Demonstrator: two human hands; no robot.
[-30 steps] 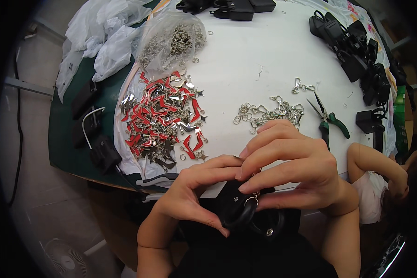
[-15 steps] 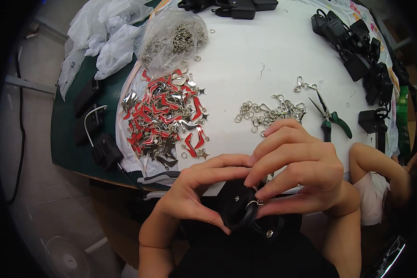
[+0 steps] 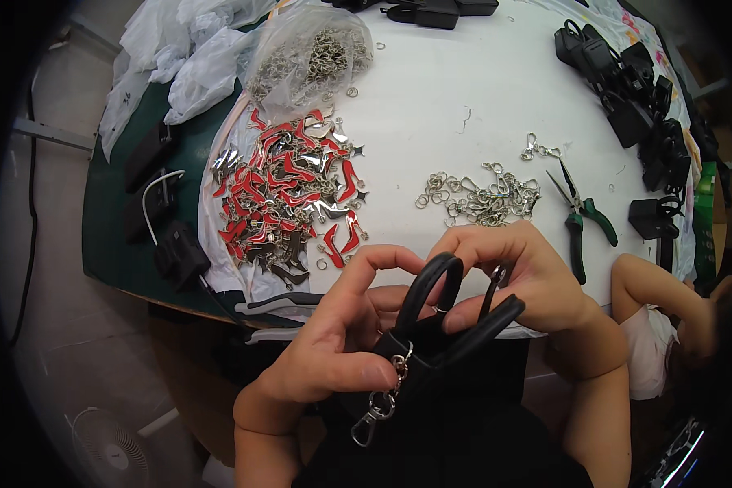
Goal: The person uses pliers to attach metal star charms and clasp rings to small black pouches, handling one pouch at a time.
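Close to my body, a small black handbag (image 3: 443,350) is held between my two hands, its two looped handles standing up. My left hand (image 3: 329,346) is closed around one side, thumb across the front beside a silver chain. From that chain a silver swivel clasp (image 3: 365,429) hangs in front of the bag. My right hand (image 3: 533,281) grips the other side, fingers curled by the handles and thumb pressed in between them. A narrow black strap with a silver fitting (image 3: 498,275) shows at its fingers. What its fingertips touch inside is partly hidden.
Red and silver shoe-shaped charms (image 3: 289,195) are heaped on the left, below a clear plastic bag (image 3: 309,61) of metal rings. Silver clasps (image 3: 484,199) and green-handled pliers (image 3: 579,220) lie beyond my hands. More black bags (image 3: 626,114) line the right. Another person's arm (image 3: 655,285) rests nearby.
The handbag has been turned so its handles point up and the silver chain with clasp hangs on my left. My right hand has shifted from above the bag to its right side.
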